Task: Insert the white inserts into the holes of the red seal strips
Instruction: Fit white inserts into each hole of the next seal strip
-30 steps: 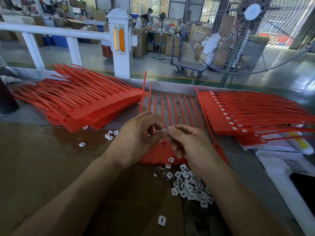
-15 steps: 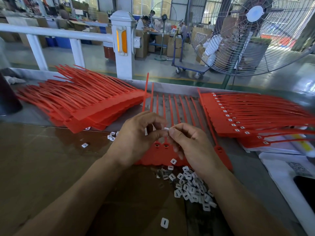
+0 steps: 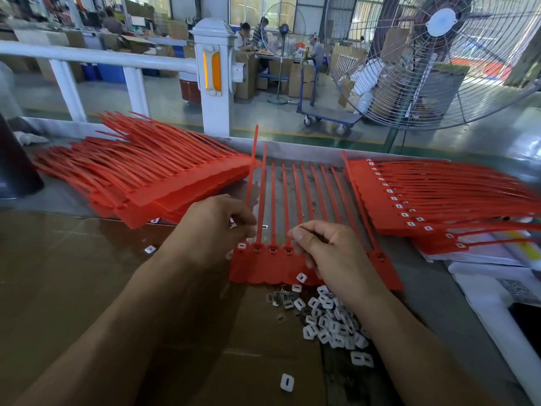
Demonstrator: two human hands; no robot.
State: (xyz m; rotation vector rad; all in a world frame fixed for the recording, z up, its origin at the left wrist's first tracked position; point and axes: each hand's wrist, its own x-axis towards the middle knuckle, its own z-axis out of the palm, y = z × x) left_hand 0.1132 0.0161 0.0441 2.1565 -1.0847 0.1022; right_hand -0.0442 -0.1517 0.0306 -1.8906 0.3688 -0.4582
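A red seal strip sheet [image 3: 263, 269] lies flat in front of me, tails pointing away. Its leftmost hole holds a white insert [image 3: 241, 246]; the neighbouring holes [image 3: 272, 249] look dark. My left hand [image 3: 213, 230] hovers over the sheet's left end with fingers curled and pinches a white insert [image 3: 265, 227] at its fingertips. My right hand [image 3: 333, 256] has thumb and forefinger pinched together just above the row of holes; what they pinch is mostly hidden, seemingly a small white insert. Loose white inserts [image 3: 328, 320] are piled near my right wrist.
A stack of red strips without inserts [image 3: 152, 177] lies at the left, and a stack of strips with inserts [image 3: 439, 200] at the right. Stray inserts [image 3: 287, 382] dot the brown cardboard. White papers [image 3: 491, 291] lie at the right. A dark object [image 3: 14, 165] stands far left.
My hands were pinched together on one insert above the strip; they have since parted, the right hand shifting right and down toward the holes. The view has tilted slightly.
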